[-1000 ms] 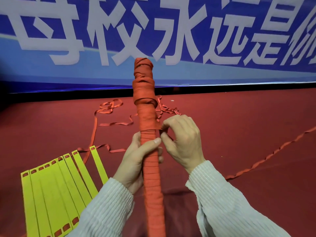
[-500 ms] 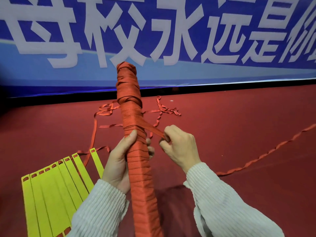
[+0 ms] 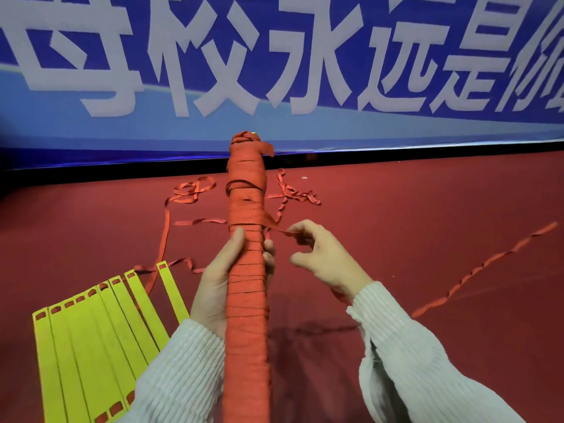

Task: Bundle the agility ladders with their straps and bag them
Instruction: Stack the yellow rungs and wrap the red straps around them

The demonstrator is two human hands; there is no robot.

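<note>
Head view: we hold the ladder bundle (image 3: 246,288) upright over the red floor (image 3: 427,215), its length wound turn upon turn in orange strap. Our left hand (image 3: 218,288) is clenched round the bundle's middle, thumb lying up its front face. Our right hand (image 3: 325,257), just beside the bundle, pinches the free run of strap (image 3: 279,231) between its fingertips where it leaves the last turn; the remaining fingers curl loosely.

More strap lies in loose loops (image 3: 195,190) on the floor near its far edge, below a blue banner (image 3: 274,56) with white characters, and another length (image 3: 488,264) trails off toward the right edge. A second ladder's yellow rungs (image 3: 100,331) are fanned flat on the floor toward the near left corner, not yet bundled. No bag is in view.

We judge the step in hand to be the next turn of strap, with roughly the upper part of the bundle left to tidy. To do it well we would keep the strap flat and taut as it passes round, lay each turn touching the last, and keep the left grip firm so the wound turns cannot slacken. Twists in the trailing length may need smoothing first.
</note>
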